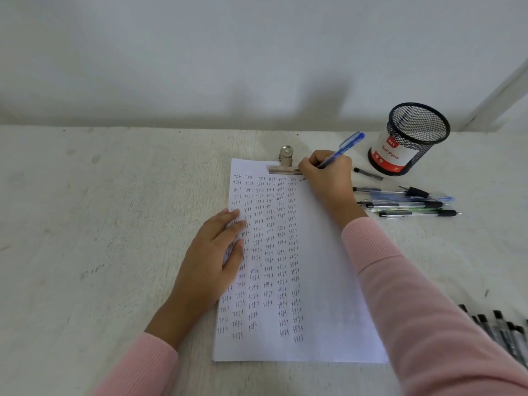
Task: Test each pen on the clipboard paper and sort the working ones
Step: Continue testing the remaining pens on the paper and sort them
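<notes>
Desk [114, 224]: pale, rough top, fills the lower two thirds of the frame.

Paper [323, 281]: centre frame, covers the clipboard. Only the metal clip [285, 162] shows, at the sheet's top edge. Left two thirds is packed with columns of "test"; the right strip is blank.

Left hand [217, 252]: flat, fingers straight, pressing the sheet's left edge over the written columns.

Right hand [325, 175]: top centre, just right of the clip, fingers curled round the blue pen [343, 150]. Tip is hidden behind the fingers, apparently at the head of a new column. Can't tell if it's marking yet.

Mesh pen cup [411, 138]: upper right, upright, looks empty.

Loose row of pens [405, 201]: right of the paper, below the cup. Second bunch of pens [503, 330]: lower right corner, cut off by the frame edge.

Risks, my read:
- The right sleeve reaches across between the two groups. A careless pull-back can sweep the row and mix tested with untested.
- Can't tell which group is which, so a wrong drop spoils the sort.
- Writing this close to the clip, the tip can snag on it and look like a dead pen.
- The left palm on the ink may smear it.
</notes>
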